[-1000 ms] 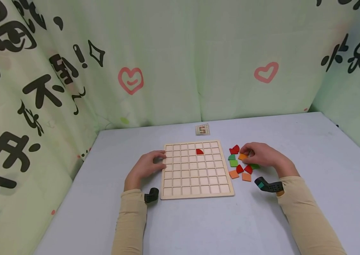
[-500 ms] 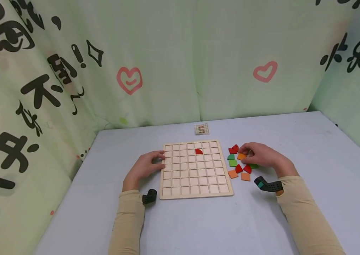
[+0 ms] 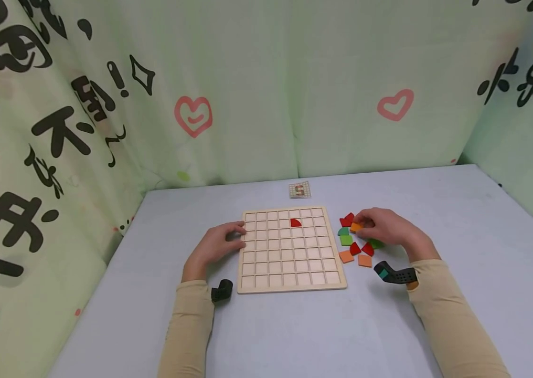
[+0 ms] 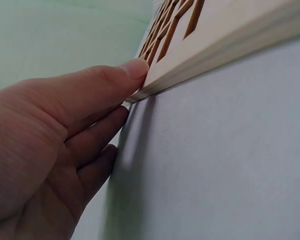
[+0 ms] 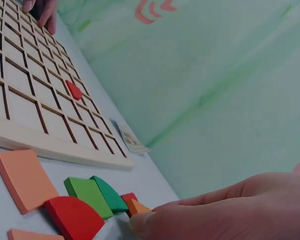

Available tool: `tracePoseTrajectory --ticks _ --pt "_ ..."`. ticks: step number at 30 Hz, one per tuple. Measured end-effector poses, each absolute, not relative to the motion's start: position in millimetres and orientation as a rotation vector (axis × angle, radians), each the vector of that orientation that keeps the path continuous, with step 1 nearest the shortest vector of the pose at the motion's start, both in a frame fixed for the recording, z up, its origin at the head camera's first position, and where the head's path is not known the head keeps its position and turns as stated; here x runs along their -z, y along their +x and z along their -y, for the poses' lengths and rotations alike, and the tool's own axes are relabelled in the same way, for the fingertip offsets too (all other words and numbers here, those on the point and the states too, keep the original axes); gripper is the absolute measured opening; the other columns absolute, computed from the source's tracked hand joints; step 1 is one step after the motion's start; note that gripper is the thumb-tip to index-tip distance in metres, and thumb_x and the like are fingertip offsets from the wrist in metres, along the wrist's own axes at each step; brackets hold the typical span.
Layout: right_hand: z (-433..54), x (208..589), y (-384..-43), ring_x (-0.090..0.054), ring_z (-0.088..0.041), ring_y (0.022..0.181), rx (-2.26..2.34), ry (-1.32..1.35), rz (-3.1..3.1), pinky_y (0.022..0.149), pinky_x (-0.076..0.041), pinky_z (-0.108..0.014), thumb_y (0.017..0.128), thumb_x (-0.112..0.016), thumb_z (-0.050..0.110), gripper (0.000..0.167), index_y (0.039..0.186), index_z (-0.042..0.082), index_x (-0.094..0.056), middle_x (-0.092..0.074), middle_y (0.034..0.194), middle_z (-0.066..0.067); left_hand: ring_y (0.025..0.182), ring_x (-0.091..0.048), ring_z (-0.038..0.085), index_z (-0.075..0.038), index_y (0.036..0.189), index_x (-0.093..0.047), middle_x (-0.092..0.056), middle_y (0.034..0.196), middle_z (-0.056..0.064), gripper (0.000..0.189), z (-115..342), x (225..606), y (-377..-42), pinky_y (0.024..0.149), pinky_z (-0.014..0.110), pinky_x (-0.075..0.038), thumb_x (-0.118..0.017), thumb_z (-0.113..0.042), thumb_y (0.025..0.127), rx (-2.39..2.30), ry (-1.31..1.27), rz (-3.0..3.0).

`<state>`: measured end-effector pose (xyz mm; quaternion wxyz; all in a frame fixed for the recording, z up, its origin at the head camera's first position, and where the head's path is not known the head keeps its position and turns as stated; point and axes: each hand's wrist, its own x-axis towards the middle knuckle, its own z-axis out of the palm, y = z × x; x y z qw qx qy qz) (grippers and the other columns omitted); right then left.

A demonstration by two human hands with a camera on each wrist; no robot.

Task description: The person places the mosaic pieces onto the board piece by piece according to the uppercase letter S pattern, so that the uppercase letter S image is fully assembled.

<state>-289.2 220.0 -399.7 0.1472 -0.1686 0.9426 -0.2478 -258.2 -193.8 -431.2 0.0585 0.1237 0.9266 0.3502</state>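
Observation:
A light wooden grid board (image 3: 290, 252) lies on the table, with one red quarter-round tile (image 3: 296, 222) in a cell of its upper part. My left hand (image 3: 219, 242) rests at the board's left edge. In the left wrist view its thumb (image 4: 132, 70) lies on the frame, and the other fingers extend beside the edge. Right of the board, my right hand (image 3: 382, 227) pinches an orange tile (image 5: 139, 206) between thumb and fingers, low over the loose tiles. Part of that tile is hidden by the fingers.
Around the right hand lie red tiles (image 3: 354, 249), green tiles (image 3: 346, 240) and orange tiles (image 3: 365, 260), next to the board's right edge. A small patterned card (image 3: 300, 190) lies behind the board. A printed curtain (image 3: 247, 94) hangs along the table's back edge.
The right hand has shifted slightly left with the orange tile, which now sits nearer the red and green tiles. The left hand stays at the board's edge.

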Motion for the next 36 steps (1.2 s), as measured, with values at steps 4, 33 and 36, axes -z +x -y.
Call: tracePoseTrajectory --ticks 4,33,36 --pt "-207.7 393.1 -286.1 -0.057 -0.026 0.097 0.739 -0.54 -2.714 0.086 -0.055 -0.042 0.093 -0.065 0.014 0.036 0.123 -0.006 -0.062 -0.066 0.107 -0.014 0.145 -0.041 0.03 -0.006 0.118 -0.07 -0.053 0.15 0.008 0.029 192.1 430.6 -258.0 0.121 0.047 -0.032 -0.073 -0.016 0.091 -1.073 0.341 -2.803" --pt "-105.3 397.3 -295.1 -0.06 -0.027 0.106 0.577 -1.083 -2.848 0.092 -0.054 -0.041 0.094 -0.07 0.014 0.028 0.12 0.003 -0.071 -0.065 0.115 -0.012 0.145 -0.042 0.031 -0.005 0.117 -0.07 -0.054 0.15 0.009 0.029 191.9 428.1 -257.2 0.121 0.047 -0.033 -0.074 -0.016 0.091 -1.051 0.346 -2.812" --pt "-98.3 398.5 -300.7 -0.059 -0.024 0.098 0.565 -1.032 -2.842 0.088 -0.054 -0.038 0.095 -0.069 0.016 0.027 0.119 0.003 -0.071 -0.067 0.111 -0.012 0.145 -0.043 0.03 -0.005 0.117 -0.07 -0.054 0.149 0.008 0.029 191.3 428.0 -257.4 0.121 0.046 -0.033 -0.074 -0.016 0.09 -1.052 0.347 -2.815"
